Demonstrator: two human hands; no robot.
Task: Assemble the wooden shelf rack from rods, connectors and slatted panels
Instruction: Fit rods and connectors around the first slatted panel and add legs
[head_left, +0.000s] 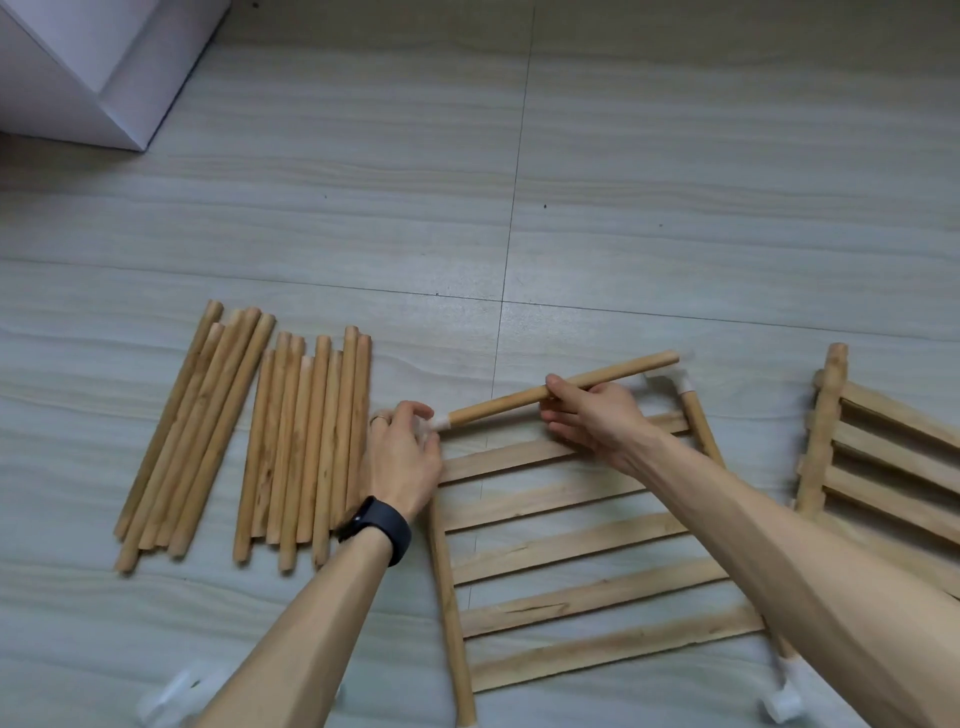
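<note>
A slatted wooden panel (571, 551) lies flat on the floor in front of me, with rods along its left and right sides. My right hand (597, 415) grips a wooden rod (498, 405) that lies slanted over the panel's far edge. The rod's left end sits in a white connector (439, 423) at the panel's far left corner, which my left hand (402, 457) pinches. Another white connector (678, 384) caps the far right corner, apart from the rod's free end.
Several loose rods (249, 436) lie in two bunches to the left. A second slatted panel (883, 457) lies at the right edge. White connectors sit near the bottom left (171, 696) and bottom right (784, 701). A white box (93, 67) stands at the far left.
</note>
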